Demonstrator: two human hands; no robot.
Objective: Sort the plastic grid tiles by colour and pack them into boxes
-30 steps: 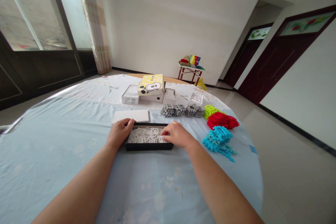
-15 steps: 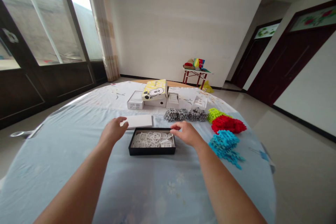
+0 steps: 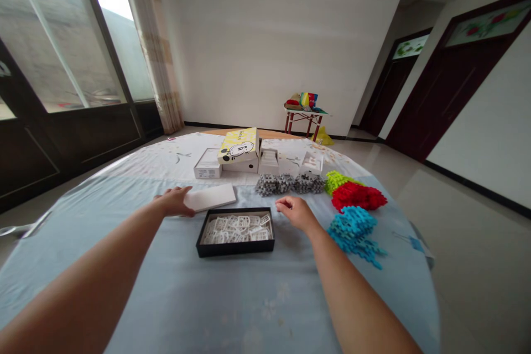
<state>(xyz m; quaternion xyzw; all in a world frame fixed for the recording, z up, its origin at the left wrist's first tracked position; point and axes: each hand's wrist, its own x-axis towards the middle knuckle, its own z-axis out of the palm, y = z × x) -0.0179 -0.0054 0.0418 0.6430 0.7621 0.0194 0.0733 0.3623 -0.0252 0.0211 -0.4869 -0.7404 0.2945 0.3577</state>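
Note:
My left hand grips the left end of a flat white box lid, thumb on the near side and fingers on the far side. The lid lies slightly slanted on the table behind a shallow black box. Many small white plastic lattice pieces lie jumbled in that box. My right hand hovers just off the box's far right corner, apart from it. Its fingers are curled together, and nothing shows between them.
Grey pieces lie behind the black box. Lime green, red and blue pieces are heaped at the right. A yellow cartoon box and small white boxes stand farther back on the blue tablecloth.
My left hand has closed on the white lid, which has turned a little. My right hand has drawn away from the black box's right edge, and its fingers have curled closed.

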